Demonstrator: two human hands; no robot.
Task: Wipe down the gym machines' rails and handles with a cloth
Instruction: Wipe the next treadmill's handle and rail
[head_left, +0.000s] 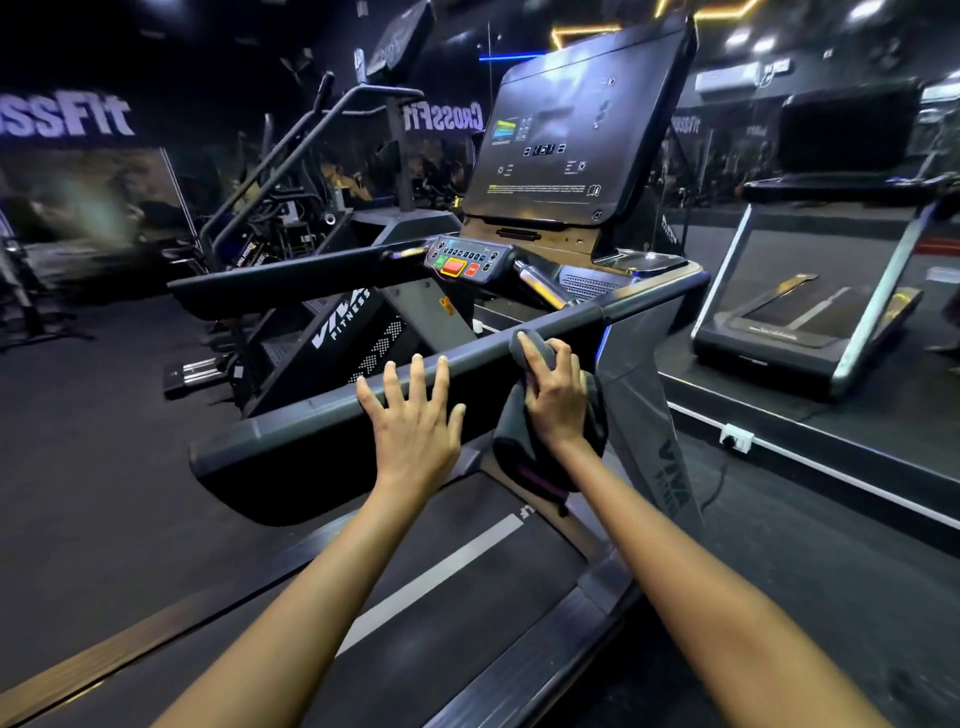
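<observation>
— Two hands on one bar; what is each doing?

— Her right hand (553, 387) grips a dark grey cloth (545, 447), fingers curled over it, pressing it onto the treadmill's side rail (332, 415). Most of the cloth hangs below that hand, a fold wraps up over the rail under the fingertips. The left hand (410, 421) lies just beside it, toward the rail's free end, fingers spread flat, holding nothing.

— Why the flat hand?

— My guess: it steadies her while she leans in (or simply rests there), so the wiping hand can bear down.

— How far along?

— Hard to tell; no streaks or wet marks show on the black padding. The wiping hand sits near the joint where the padded grip meets the upright, so the whole stretch under and beyond the left hand may be left to do.

— And the rest?

— Beyond both hands sit the control panel (464, 262) with its red button, the opposite rail (280, 283) and the console screen (576, 135). Another treadmill (810, 312) stands well off past the right hand.
</observation>
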